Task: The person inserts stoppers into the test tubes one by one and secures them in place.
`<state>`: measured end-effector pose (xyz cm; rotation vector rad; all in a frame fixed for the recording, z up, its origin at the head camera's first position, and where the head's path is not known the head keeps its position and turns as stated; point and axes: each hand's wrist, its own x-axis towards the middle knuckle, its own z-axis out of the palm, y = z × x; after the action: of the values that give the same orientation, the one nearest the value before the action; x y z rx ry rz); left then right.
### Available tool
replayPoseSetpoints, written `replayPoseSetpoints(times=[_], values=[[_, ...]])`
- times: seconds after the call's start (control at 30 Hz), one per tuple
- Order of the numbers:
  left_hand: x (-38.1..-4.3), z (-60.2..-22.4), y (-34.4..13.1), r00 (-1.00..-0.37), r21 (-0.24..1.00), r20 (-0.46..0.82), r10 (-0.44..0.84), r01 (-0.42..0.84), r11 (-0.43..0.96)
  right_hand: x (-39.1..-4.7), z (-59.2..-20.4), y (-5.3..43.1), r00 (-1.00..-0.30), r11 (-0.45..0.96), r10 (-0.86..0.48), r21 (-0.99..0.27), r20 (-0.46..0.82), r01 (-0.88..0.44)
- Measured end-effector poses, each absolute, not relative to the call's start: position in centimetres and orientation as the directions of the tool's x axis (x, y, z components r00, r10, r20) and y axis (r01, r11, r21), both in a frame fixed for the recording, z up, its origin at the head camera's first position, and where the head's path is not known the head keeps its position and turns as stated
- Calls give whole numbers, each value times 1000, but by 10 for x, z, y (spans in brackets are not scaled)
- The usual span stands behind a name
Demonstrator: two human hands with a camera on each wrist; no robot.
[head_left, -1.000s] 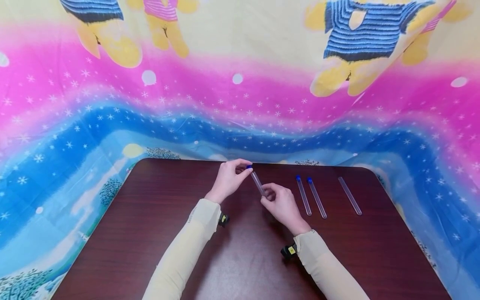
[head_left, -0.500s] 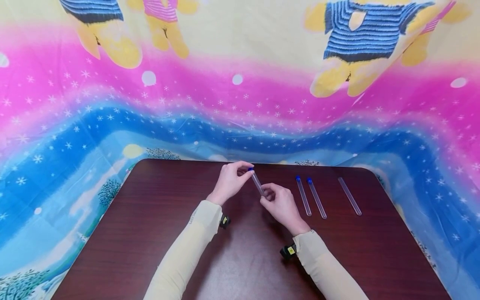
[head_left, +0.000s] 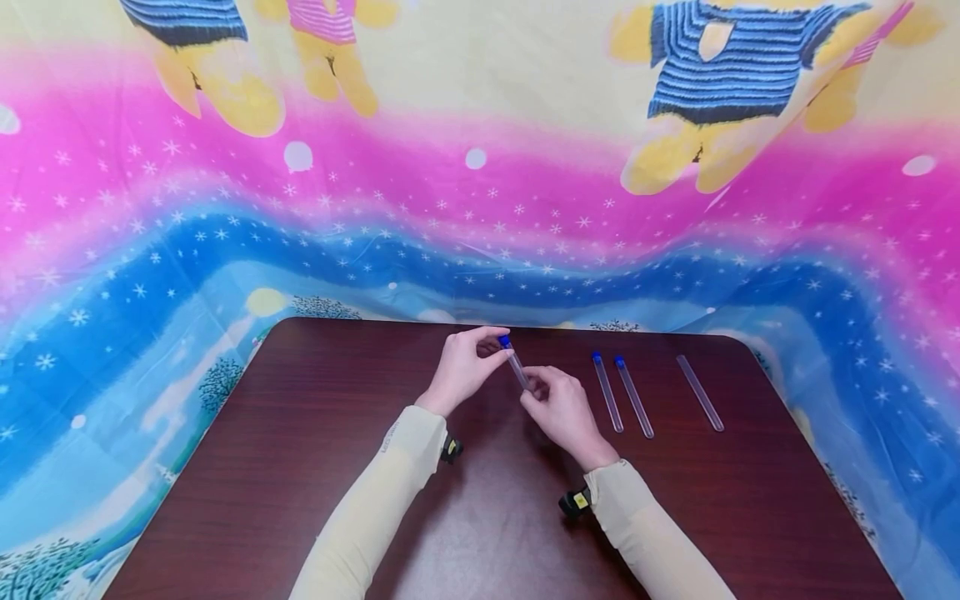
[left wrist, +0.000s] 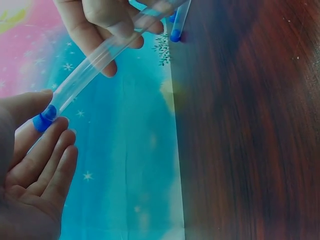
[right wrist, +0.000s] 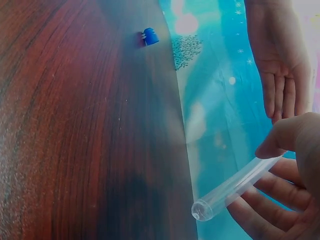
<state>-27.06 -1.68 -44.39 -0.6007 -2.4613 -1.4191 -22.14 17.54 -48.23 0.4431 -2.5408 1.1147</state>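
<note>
Nearest my head camera, the left sleeve [head_left: 375,500] and the right sleeve [head_left: 652,525], both pale, reach over the dark reddish-brown surface [head_left: 480,533], with a black wrist unit [head_left: 576,502] bearing a yellow patch at the right cuff and a similar one at the left. Beyond the cuffs I have the right hand [head_left: 561,404], its grip closed around the lower part of a clear tube [head_left: 517,368]; on my right wrist feed the thumb lies along one side, the fingers support the other, and the rounded bottom pokes out past them. A little farther off, the left hand [head_left: 463,367] has its grip pinched on the blue cap [left wrist: 45,119] at the tube's other end, thumb against fingertips. The cap sits at the mouth, though I cannot tell how firmly. The tube slants in the air between the two hands, capped end farther from me. To their right, lying on the surface, I see a first capped tube [head_left: 609,396] and a second capped tube [head_left: 636,400] near each other, both blue-topped, then an uncapped tube [head_left: 701,393] well apart from them. My right wrist feed also shows what looks like a loose blue cap [right wrist: 151,36] resting near the far edge. Behind everything hangs a printed cloth [head_left: 480,208], blue below pink, with snowflakes and yellow figures in striped tops.
</note>
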Motion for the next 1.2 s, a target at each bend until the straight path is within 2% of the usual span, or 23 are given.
replayPoseSetpoints(times=[0.43,0.7,0.93,1.2], values=[[-269,-443,-16,-869,760,436,234,495,421,-220,-480,170,-906,650,-162,-649,390,-395],[-268,-443,-15,-871,765,430,236,491,418,-222,-477,169,-935,627,-164,-698,315,-346],[-267,-444,-13,-874,776,429,226,485,404,-223,-478,169,-931,615,-157,-705,330,-354],[-265,-442,-11,-872,792,430,233,489,366,-222,-478,170,-898,630,-162,-658,408,-412]])
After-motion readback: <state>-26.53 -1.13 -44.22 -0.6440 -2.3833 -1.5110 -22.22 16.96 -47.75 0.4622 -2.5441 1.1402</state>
